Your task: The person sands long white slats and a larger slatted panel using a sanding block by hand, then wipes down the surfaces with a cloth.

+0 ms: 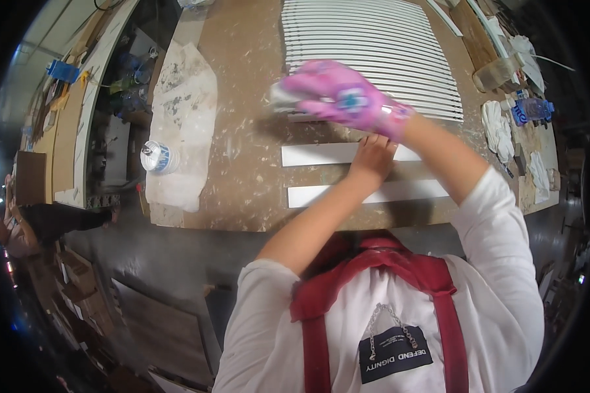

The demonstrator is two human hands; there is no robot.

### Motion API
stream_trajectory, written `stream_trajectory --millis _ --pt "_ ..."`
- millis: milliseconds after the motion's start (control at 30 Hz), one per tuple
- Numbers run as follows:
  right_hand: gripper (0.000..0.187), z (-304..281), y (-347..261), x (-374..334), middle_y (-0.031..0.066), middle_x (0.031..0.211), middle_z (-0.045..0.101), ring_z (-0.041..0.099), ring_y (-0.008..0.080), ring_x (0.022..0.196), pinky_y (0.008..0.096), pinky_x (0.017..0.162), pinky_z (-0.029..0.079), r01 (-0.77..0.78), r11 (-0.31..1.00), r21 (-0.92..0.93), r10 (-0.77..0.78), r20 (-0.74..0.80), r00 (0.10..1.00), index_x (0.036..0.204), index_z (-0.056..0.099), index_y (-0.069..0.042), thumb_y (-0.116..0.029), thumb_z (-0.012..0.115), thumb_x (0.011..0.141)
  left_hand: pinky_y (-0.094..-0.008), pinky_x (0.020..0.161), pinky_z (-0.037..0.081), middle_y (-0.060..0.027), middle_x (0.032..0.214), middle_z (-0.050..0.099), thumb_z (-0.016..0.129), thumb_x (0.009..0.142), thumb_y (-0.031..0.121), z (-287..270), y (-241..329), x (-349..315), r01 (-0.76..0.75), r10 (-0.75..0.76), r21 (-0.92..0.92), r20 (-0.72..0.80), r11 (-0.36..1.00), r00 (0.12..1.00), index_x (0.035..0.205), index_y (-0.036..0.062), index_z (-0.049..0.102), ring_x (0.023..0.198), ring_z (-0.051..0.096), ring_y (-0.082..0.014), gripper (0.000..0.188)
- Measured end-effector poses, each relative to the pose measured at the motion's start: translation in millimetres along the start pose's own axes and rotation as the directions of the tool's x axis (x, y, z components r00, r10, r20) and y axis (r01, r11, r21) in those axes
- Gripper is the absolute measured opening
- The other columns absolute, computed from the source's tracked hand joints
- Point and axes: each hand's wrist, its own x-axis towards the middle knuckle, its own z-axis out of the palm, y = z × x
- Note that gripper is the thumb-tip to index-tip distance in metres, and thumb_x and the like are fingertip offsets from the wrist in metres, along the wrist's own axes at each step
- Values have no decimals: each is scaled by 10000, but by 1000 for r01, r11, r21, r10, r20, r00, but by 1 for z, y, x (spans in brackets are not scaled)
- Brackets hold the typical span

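Pressing flat on a white strip (337,154) on the workbench (242,164), the bare left hand (372,159) keeps its fingers together. The gloved right hand (347,95) clamps a grey pad (283,99) against the stack of white slats (380,46) just beyond.

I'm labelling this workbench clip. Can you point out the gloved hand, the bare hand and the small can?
gloved right hand (344,95), head view, back of the pink glove.
bare left hand (372,157), head view, back of the hand pressing a white strip.
small can (156,157), head view, its top.
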Motion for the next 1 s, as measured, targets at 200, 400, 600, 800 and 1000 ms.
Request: stream_trajectory --millis 200,400,600,800,1000 --pt "454 -17 41 -165 90 1212 582 572 178 1020 295 869 467 -227 754 616 533 -372 760 1273 559 -42 -307 591 905 -580 1111 165 -153 1516 270 576 836 554 -81 -46 -76 366 -359 -79 88 927 929 1435 53 314 1392 278 -288 824" --pt "406 2 132 -293 44 1188 584 564 123 977 259 775 463 -204 672 712 729 -590 345 1280 545 -83 -204 610 898 -462 1017 329 -146 1333 498 611 850 357 -151 -99 -107 305 -188 627 -248 717 950 1267 41 518 1203 478 -320 532" --pt "365 -30 106 -297 -16 1146 576 551 96 962 294 784 448 61 510 858 830 -509 228 1247 572 -130 -176 621 888 -438 918 391 -146 1107 573 723 739 326 -68 1 -19 -129 153 270 -71 954 986 1131 24 588 1033 542 -333 513" --pt "322 -57 93 -358 -11 1135 593 551 91 942 261 723 462 -8 570 822 821 -569 50 1212 600 -119 -198 620 901 -403 826 453 -169 1025 570 714 776 213 -51 8 -10 -47 46 61 33 997 998 1097 -8 601 941 557 -358 406" --pt "340 -48 104 -397 -19 1075 612 563 87 953 260 724 477 262 553 791 826 -561 -48 1208 603 -111 -211 648 886 -431 856 448 -226 1072 572 668 830 278 -75 56 -25 121 -112 -13 283 993 953 1149 -39 572 995 549 -403 460"
